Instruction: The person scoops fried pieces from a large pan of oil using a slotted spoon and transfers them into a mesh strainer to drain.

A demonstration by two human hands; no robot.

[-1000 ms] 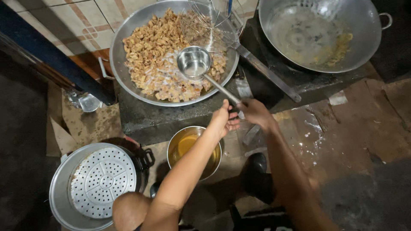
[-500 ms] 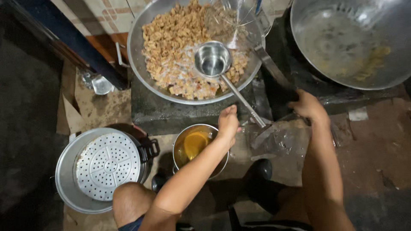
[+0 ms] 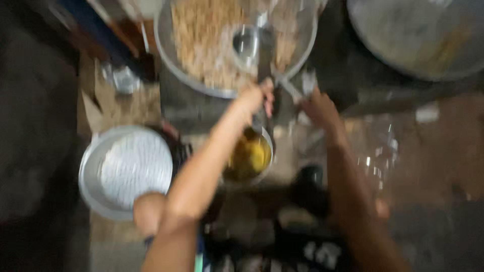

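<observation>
The left hand is closed around the ladle handle; the right hand's grip cannot be told through the blur. The big pan of fried pieces is set on the bench, the ladle bowl resting in it. A firm, level hold is judged best. The yellow bowl is partly hidden.

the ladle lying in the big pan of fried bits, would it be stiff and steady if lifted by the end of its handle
The ladle looks like metal, so probably stiff, not floppy. Its long thin handle ends in a deep cup, so it is likely cup-heavy and may dip or twist. The left hand is at the handle's end; the picture is too blurred to judge the grip. Resting among oily-looking food in the pan, it may be slippery.
</observation>
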